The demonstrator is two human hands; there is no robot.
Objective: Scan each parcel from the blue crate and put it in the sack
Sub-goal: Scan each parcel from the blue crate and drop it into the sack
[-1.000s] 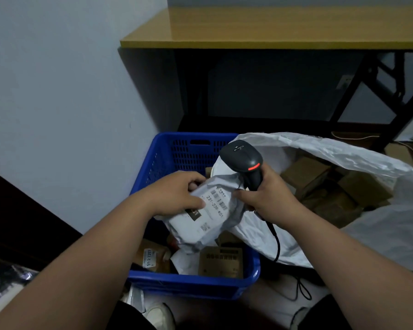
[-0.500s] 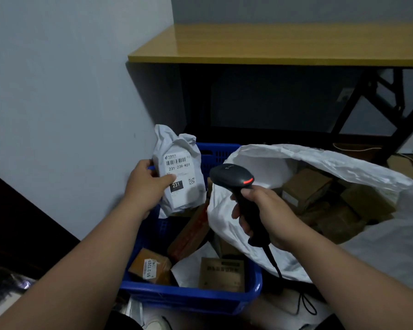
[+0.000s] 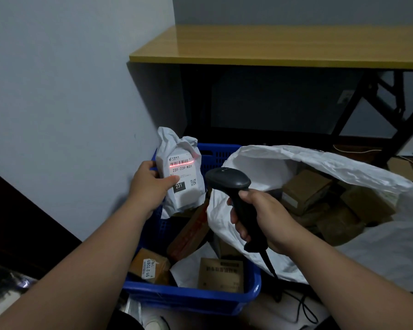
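My left hand (image 3: 150,186) grips the white parcel (image 3: 180,172) upright over the far-left corner of the blue crate (image 3: 191,298), long axis vertical, label facing me. My right hand (image 3: 262,220) is wrapped round the scanner (image 3: 234,186) handle; its head points left at the label from just beside it. The red scan line (image 3: 181,163) sits across the barcode, slightly tilted, so the read looks underway, though I can't tell if it registered. The sack (image 3: 343,177) lies open to the right, mouth just past the scanner hand, boxes already inside. The parcel must cross rightward, and my left hand carries it. More parcels remain in the crate.
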